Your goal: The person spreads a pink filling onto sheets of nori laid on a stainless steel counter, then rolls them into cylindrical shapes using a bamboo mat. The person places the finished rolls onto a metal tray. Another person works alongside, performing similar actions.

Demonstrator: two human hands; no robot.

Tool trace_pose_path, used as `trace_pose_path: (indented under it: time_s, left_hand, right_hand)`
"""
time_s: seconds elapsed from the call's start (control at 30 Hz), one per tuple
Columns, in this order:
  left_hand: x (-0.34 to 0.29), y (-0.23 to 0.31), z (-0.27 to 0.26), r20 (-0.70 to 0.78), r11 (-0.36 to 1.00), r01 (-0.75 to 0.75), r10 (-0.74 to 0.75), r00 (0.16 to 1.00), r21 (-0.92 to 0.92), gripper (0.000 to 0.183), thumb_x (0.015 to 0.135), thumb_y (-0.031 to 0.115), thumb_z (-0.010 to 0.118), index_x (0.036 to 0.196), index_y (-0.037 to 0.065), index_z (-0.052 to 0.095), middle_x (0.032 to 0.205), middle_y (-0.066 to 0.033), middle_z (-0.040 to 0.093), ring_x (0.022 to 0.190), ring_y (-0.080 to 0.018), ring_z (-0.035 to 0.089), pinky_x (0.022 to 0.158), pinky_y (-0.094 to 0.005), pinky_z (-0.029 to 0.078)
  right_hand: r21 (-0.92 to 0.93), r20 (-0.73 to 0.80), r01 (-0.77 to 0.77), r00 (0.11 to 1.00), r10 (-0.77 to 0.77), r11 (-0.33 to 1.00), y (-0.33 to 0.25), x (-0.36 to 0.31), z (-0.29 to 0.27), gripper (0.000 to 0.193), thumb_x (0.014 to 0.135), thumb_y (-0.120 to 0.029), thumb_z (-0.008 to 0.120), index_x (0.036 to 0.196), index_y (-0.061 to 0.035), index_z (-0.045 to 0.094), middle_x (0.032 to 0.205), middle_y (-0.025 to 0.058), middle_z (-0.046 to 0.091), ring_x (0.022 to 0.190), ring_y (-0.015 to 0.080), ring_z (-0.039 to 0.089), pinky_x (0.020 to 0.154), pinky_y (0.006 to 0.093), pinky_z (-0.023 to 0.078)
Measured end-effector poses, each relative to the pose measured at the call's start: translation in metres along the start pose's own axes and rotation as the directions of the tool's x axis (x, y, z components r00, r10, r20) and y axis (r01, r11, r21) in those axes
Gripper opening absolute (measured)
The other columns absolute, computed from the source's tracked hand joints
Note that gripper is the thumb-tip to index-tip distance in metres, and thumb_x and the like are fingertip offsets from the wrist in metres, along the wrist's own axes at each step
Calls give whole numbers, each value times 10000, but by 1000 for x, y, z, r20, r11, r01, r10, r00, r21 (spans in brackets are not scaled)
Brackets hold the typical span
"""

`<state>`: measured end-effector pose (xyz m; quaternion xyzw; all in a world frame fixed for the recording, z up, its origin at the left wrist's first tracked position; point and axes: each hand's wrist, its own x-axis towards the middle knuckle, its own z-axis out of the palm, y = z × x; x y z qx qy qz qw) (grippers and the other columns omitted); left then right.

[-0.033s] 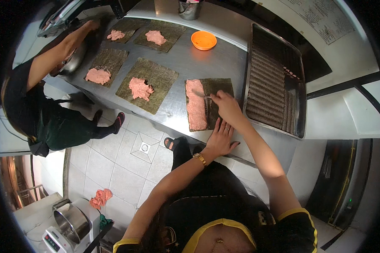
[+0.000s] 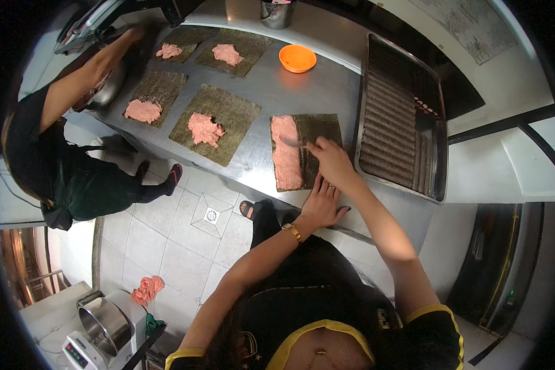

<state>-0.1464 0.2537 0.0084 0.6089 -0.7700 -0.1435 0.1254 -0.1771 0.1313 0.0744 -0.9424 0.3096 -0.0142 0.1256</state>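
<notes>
My right hand (image 2: 335, 163) is closed round the handle of a metal spoon (image 2: 291, 142). The spoon's head rests on a strip of pink paste (image 2: 286, 163), spread along the left part of a dark green seaweed sheet (image 2: 320, 128). My left hand (image 2: 320, 206) lies flat at the sheet's near edge, fingers stretched out and thumb apart. To the left, another seaweed sheet (image 2: 236, 117) carries a rough lump of pink paste (image 2: 205, 129). Several more sheets with paste lumps lie farther left and back.
A metal tray (image 2: 444, 179) of dark rolls in rows stands at the right of the steel table (image 2: 262, 161). An orange bowl (image 2: 298, 58) and a metal pail (image 2: 277, 15) are at the back. At the left, a co-worker's arm (image 2: 83, 83) reaches over a metal bowl (image 2: 111, 86).
The spoon's head has shifted slightly toward me on the paste strip. My left hand stays where it was.
</notes>
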Motion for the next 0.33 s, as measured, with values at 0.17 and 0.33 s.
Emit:
trace_pose_path:
  time_s: [0.17, 0.33]
  left_hand:
    - [5, -4, 6, -69, 976, -5, 20, 997, 217, 765, 911, 506, 442, 1467, 5, 284, 1529, -231, 244, 1434, -401, 168, 1151, -569, 93]
    - [9, 2, 8, -19, 901, 69, -68, 998, 429, 791, 899, 523, 450, 1478, 18, 260, 1566, -185, 183, 1444, -388, 139, 1148, -583, 67]
  right_hand:
    - [-66, -5, 39, 999, -39, 997, -22, -58, 18, 467, 784, -76, 578, 1251, -101, 590, 1077, 133, 539, 1031, 337, 565, 877, 423, 491]
    - [-22, -77, 89, 993, -90, 996, -28, -84, 28, 399, 852, -100, 524, 1244, -103, 602, 1104, 151, 559, 1111, 350, 551, 915, 443, 478]
